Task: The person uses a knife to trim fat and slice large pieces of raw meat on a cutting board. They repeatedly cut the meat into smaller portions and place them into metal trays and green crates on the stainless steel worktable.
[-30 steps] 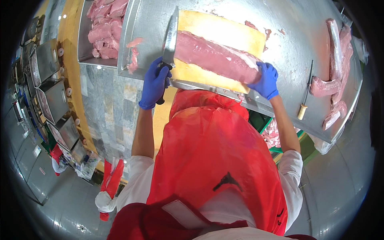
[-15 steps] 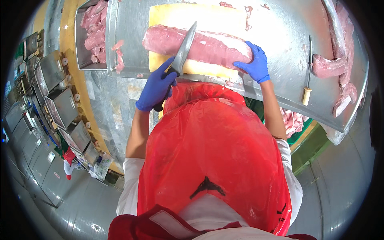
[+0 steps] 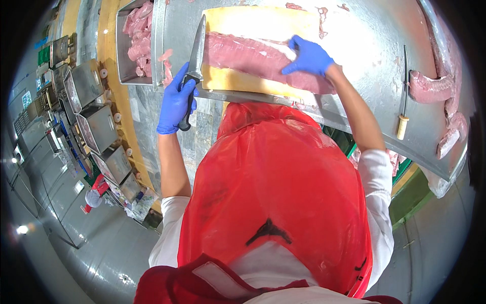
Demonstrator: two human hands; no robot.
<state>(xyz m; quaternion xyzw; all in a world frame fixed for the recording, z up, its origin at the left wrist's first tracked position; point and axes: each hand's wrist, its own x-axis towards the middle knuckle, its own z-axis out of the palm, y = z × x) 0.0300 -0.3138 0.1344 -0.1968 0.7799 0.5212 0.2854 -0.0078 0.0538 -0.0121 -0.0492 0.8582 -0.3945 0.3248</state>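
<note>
A long pale pink meat loin (image 3: 248, 57) with a whitish strip along its far edge lies across a yellow cutting board (image 3: 230, 80). My left hand (image 3: 176, 105), in a blue glove, is closed round the black handle of a knife (image 3: 197, 48). The blade points away from me and stands at the loin's left end, covering part of it; whether it touches the meat I cannot tell. Toward the other end, my blue-gloved right hand (image 3: 311, 57) grips the loin from above, thumb and fingers apart across it.
A metal tub (image 3: 121, 61) of meat pieces stands at the left. On the steel table (image 3: 364, 76), a sharpening steel (image 3: 403, 106) with a pale handle lies at the right, beside more long meat pieces (image 3: 430, 87). A green crate (image 3: 401, 167) with meat sits below the table edge.
The knife has gone from above the loin to its left end and is more upright in the picture. My right hand has shifted from the loin's right end onto its top. The loin sits slightly farther right.
</note>
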